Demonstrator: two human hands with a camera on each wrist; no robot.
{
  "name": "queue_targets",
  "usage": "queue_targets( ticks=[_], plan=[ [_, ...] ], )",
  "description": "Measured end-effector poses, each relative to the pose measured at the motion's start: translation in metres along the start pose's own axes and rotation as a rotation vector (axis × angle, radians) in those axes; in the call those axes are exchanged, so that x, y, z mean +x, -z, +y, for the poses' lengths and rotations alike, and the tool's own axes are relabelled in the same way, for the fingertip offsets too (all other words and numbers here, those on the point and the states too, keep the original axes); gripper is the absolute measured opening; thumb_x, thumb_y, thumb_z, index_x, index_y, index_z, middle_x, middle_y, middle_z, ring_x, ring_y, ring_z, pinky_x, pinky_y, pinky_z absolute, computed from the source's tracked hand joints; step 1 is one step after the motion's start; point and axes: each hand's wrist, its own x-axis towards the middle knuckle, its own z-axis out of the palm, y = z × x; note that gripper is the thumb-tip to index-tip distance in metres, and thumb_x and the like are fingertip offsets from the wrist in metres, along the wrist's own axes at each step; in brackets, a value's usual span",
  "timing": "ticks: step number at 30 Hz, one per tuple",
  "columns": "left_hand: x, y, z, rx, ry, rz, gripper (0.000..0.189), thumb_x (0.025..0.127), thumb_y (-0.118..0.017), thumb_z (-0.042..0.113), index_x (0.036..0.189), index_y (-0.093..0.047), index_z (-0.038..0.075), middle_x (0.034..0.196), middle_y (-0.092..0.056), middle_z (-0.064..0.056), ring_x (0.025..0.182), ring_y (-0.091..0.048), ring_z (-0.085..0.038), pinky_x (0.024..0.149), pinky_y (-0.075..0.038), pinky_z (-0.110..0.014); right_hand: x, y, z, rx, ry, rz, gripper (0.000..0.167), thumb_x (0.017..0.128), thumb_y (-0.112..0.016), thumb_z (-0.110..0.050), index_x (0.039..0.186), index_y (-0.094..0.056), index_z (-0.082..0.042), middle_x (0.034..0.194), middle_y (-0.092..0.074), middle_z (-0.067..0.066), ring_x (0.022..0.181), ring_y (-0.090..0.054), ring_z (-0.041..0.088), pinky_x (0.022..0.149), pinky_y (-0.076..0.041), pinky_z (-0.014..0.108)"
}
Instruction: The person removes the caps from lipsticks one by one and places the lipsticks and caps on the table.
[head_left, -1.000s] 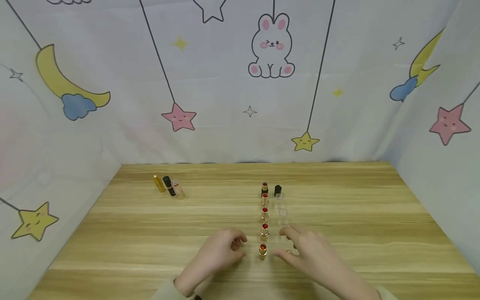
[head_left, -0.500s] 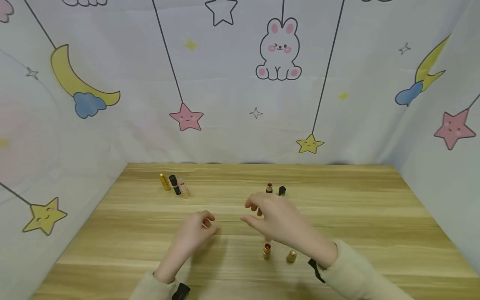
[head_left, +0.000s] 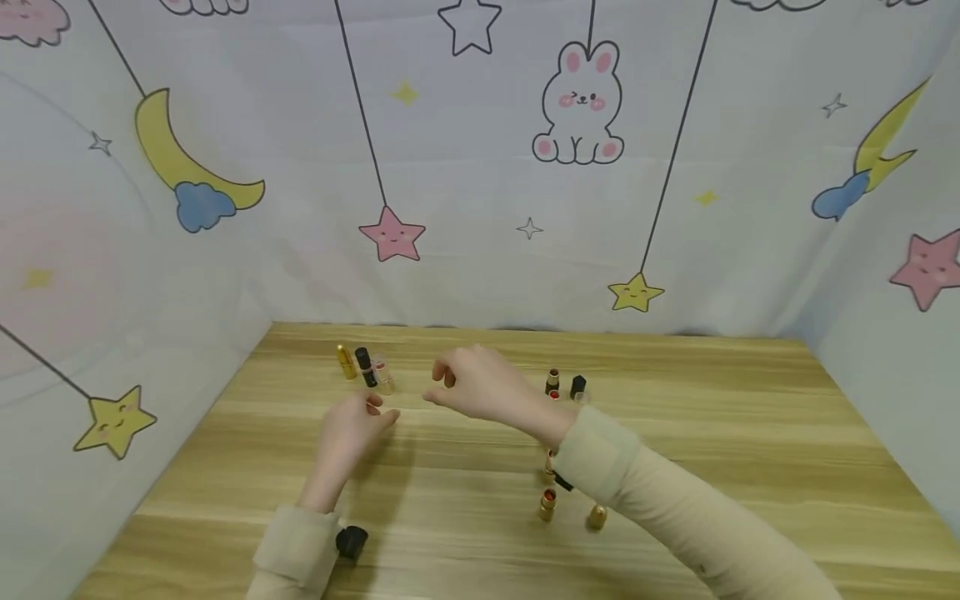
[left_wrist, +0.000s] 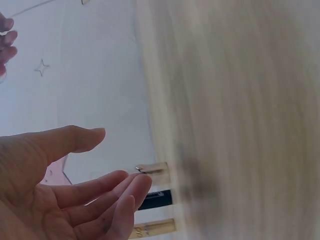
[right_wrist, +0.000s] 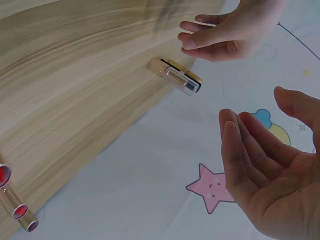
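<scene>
My left hand (head_left: 347, 433) reaches over the table with relaxed, loosely bent fingers and holds nothing. Just beyond its fingertips stand three capped lipsticks at the back left: a gold one (head_left: 346, 362), a black one (head_left: 365, 367) and a clear-capped one (head_left: 384, 377). In the left wrist view the black lipstick (left_wrist: 157, 199) shows right behind the fingers. Nothing is in my right hand (head_left: 483, 385), raised to the right of these lipsticks, thumb and fingers apart. Its palm faces the camera in the right wrist view, where the clear-capped lipstick (right_wrist: 180, 80) also appears.
Uncapped lipsticks stand in a row right of centre, from a black-based one (head_left: 552, 383) to an orange one (head_left: 548, 505) in front; my right sleeve (head_left: 637, 475) hides part of it. Beside them are a black cap (head_left: 577, 386) and a gold cap (head_left: 597, 517). Printed cloth encloses the table.
Both hands have left the uncapped row and moved left and away from me toward the three capped lipsticks. The head view has turned slightly left. The lipsticks have stayed put.
</scene>
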Motion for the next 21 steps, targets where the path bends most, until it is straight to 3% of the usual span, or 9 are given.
queue_targets(
  ticks=[5, 9, 15, 21],
  plan=[
    [0.017, -0.003, -0.007, -0.009, 0.050, -0.017, 0.045, 0.086, -0.067, 0.030, 0.115, -0.063, -0.005, 0.104, -0.069, -0.022, 0.092, -0.066, -0.034, 0.075, -0.052, -0.045, 0.034, -0.009, -0.004, 0.002, -0.025, -0.009, 0.027, 0.088, -0.067, -0.035, 0.100, -0.070, -0.011, 0.089, -0.070, 0.000, 0.071, -0.059, 0.009, 0.067, -0.048, 0.024],
    [0.027, -0.006, -0.010, -0.024, 0.054, -0.017, 0.049, 0.086, -0.065, 0.029, 0.120, -0.060, -0.005, 0.108, -0.068, -0.023, 0.097, -0.065, -0.037, 0.079, -0.052, -0.048, 0.057, -0.020, -0.005, 0.014, -0.053, 0.017, 0.029, 0.088, -0.068, -0.035, 0.102, -0.069, -0.009, 0.092, -0.071, 0.002, 0.070, -0.060, 0.009, 0.063, -0.048, 0.021],
    [0.038, -0.008, -0.017, -0.024, 0.039, 0.014, 0.048, 0.086, -0.067, 0.028, 0.117, -0.060, -0.007, 0.105, -0.069, -0.024, 0.089, -0.067, -0.035, 0.067, -0.052, -0.041, 0.087, -0.041, -0.003, 0.008, -0.057, 0.016, 0.035, 0.088, -0.067, -0.035, 0.109, -0.067, -0.007, 0.101, -0.071, 0.004, 0.071, -0.060, 0.009, 0.061, -0.047, 0.019],
    [0.045, -0.012, -0.021, -0.046, 0.028, 0.044, 0.034, 0.084, -0.066, 0.022, 0.105, -0.066, -0.004, 0.088, -0.069, -0.017, 0.073, -0.061, -0.025, 0.060, -0.045, -0.033, 0.102, -0.059, -0.004, 0.042, -0.064, 0.004, 0.035, 0.089, -0.066, -0.035, 0.110, -0.064, -0.007, 0.090, -0.067, 0.002, 0.063, -0.051, 0.008, 0.054, -0.043, 0.020]
  ],
)
